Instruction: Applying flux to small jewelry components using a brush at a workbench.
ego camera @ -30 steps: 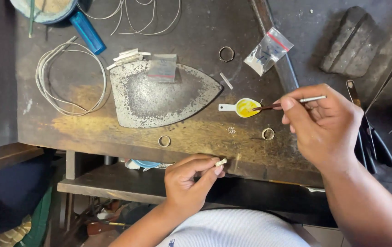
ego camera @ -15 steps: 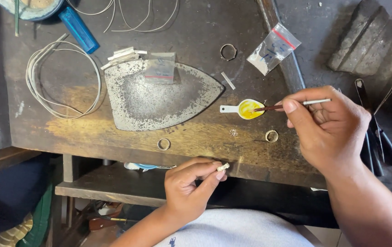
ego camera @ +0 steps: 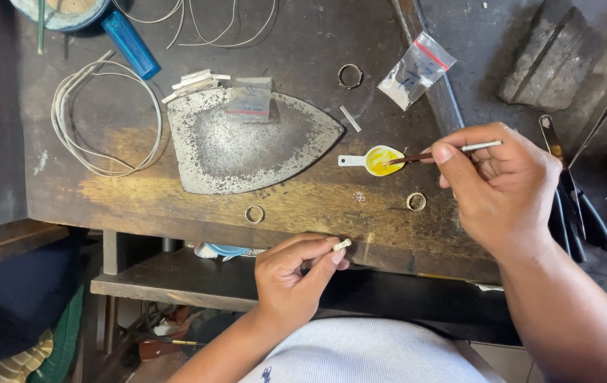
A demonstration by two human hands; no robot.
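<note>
Pinching a tiny light ring piece [ego camera: 342,245] by its sides, left hand [ego camera: 291,278] waits while right hand [ego camera: 505,188] grips a thin brush [ego camera: 445,152] (dipped in the yellow spoon [ego camera: 374,160]).

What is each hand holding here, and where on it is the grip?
The right hand holds a thin brush by its middle, tip in the yellow spoon. The left hand pinches a small pale piece by one end.

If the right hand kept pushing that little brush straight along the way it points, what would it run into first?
The right hand aims its brush leftward; the tip already sits at the small white spoon of yellow liquid. Beyond it lies the flat metal plate, probably next.
</note>
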